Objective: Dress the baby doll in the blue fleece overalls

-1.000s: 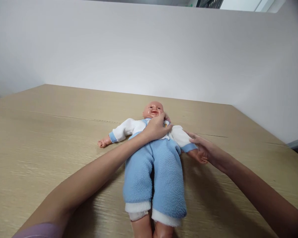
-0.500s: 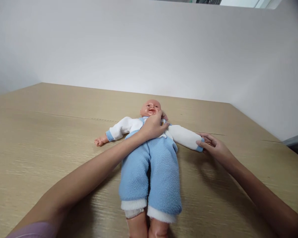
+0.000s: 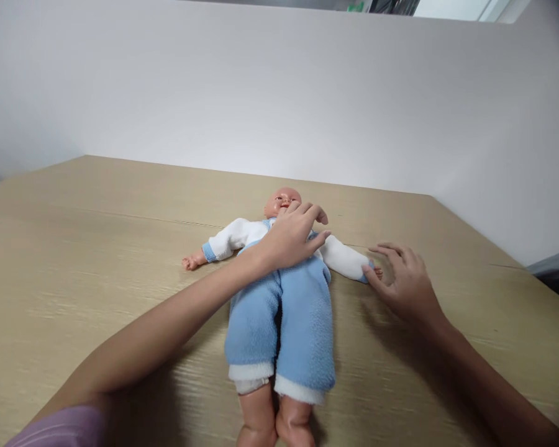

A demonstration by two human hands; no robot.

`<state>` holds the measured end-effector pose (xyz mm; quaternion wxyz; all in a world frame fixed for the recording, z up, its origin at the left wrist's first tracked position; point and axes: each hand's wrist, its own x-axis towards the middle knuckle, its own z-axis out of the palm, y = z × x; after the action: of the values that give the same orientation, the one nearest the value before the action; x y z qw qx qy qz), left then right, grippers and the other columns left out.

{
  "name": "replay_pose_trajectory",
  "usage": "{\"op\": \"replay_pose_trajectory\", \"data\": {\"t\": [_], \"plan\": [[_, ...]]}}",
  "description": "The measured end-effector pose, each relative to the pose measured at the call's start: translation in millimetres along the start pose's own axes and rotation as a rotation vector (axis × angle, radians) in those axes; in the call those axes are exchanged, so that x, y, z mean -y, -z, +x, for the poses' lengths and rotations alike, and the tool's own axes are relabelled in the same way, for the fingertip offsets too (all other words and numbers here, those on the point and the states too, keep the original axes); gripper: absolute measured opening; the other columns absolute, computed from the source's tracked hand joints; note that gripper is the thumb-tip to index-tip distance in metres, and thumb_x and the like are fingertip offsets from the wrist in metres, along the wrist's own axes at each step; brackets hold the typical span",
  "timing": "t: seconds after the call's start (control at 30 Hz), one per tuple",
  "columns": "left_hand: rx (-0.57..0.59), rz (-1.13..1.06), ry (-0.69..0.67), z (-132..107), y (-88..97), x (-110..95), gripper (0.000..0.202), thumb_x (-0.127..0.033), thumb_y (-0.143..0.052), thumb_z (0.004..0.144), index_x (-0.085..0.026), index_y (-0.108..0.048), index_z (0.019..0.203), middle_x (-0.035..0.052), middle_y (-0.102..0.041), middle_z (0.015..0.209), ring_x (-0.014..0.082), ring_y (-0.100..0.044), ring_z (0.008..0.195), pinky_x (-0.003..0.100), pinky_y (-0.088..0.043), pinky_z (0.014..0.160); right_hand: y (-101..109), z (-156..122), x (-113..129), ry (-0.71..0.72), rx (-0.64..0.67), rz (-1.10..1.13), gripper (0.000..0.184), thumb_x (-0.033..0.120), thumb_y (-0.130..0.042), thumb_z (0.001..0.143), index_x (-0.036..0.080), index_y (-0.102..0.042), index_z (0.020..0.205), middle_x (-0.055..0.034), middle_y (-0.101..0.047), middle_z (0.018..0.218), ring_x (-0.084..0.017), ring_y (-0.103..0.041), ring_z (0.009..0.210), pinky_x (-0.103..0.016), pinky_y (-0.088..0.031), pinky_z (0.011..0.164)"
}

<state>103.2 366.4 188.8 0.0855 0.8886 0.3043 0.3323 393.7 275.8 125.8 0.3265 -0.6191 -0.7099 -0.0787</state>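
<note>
A baby doll [image 3: 282, 323] lies on its back on the wooden table, its feet toward me. It wears a fleece outfit with blue trousers and white sleeves with blue cuffs; its arms are spread out to both sides. My left hand [image 3: 294, 237] is over the doll's chest and partly covers its chin, with the fingers apart and slightly bent. Around the end of the doll's arm on the right, my right hand [image 3: 407, 282] is open, its thumb close to the blue cuff [image 3: 368, 273]. Whether the thumb touches the cuff I cannot tell.
The light wooden table [image 3: 97, 279] has a thin seam running across it. Behind it stands a plain white wall or partition [image 3: 261, 93]. A dark grey object [image 3: 556, 270] is beyond the table's right edge.
My right hand has opened and let go of the doll's cuff, and the sleeve has dropped slightly. My left hand has lifted off the chest a little, its fingers spreading.
</note>
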Motion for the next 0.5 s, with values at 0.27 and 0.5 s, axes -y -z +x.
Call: {"op": "replay_pose_trajectory", "data": {"t": [0.27, 0.5], "plan": [[0.162, -0.031, -0.033, -37, 14.2, -6, 0.023, -0.034, -0.057, 0.107, -0.019, -0.067, 0.122, 0.012, -0.069, 0.131, 0.0318, -0.056, 0.127, 0.048, -0.041, 0.114, -9, -10, 77, -0.306, 0.471, 0.84, 0.044, 0.06, -0.063, 0.101, 0.025, -0.063, 0.127, -0.009, -0.071, 0.111, -0.025, -0.069, 0.095, -0.033, -0.056, 0.067], [0.293, 0.002, -0.077, -23, 7.8, -12, 0.027, -0.04, -0.058, 0.106, -0.019, -0.075, 0.109, 0.0124, -0.075, 0.12, 0.0322, -0.062, 0.12, 0.05, -0.043, 0.109, -35, 4, 68, -0.384, 0.608, 1.07, 0.04, 0.06, -0.074, 0.093, 0.023, -0.061, 0.098, 0.0082, -0.039, 0.066, -0.011, -0.034, 0.057, -0.025, -0.024, 0.051]]}}
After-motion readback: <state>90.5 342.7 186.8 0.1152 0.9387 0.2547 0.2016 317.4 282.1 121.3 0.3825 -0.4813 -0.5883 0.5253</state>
